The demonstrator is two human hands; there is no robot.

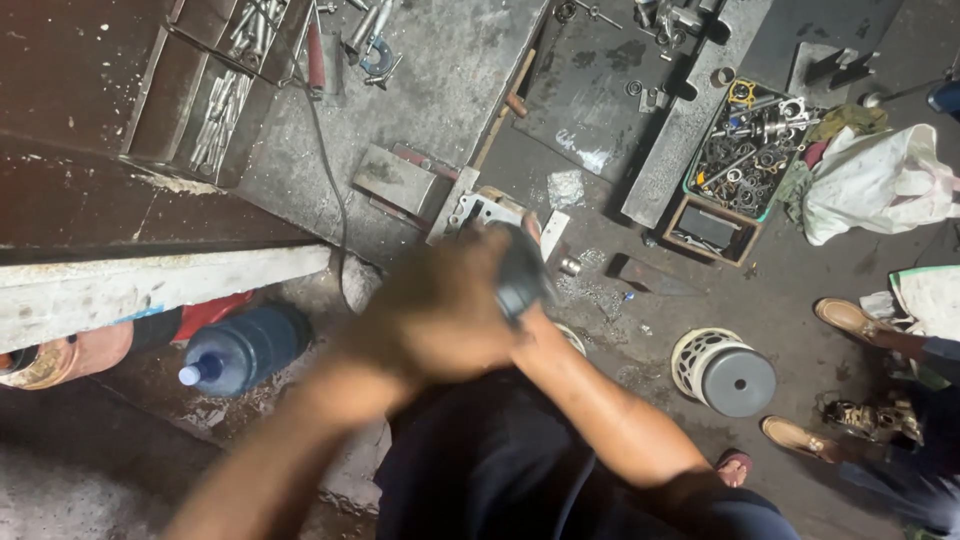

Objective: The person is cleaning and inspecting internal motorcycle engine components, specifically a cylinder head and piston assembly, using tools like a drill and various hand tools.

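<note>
At the centre of the view, a dark, rounded cylindrical object (520,272) sits gripped in front of the person's lap, blurred by motion so its kind cannot be told. The left hand (440,315) is wrapped over it from the left, fingers curled tight around it. The right hand (528,300) comes up from beneath, mostly hidden behind the object; whether its fingers close on the object cannot be told. Just beyond the hands, a pale grey metal casting (480,210) lies on the stained concrete floor (450,90). Left of the left hand, a blue water bottle (240,350) lies on its side under a whitish ledge (150,290). Right of the hands stands a round cream-and-grey spool (725,372). Further off to the upper right, a green tray of metal rings and parts (745,160) sits beside a white cloth bag (870,185). At the far right, another person's brown shoes (850,320) rest on the floor
</note>
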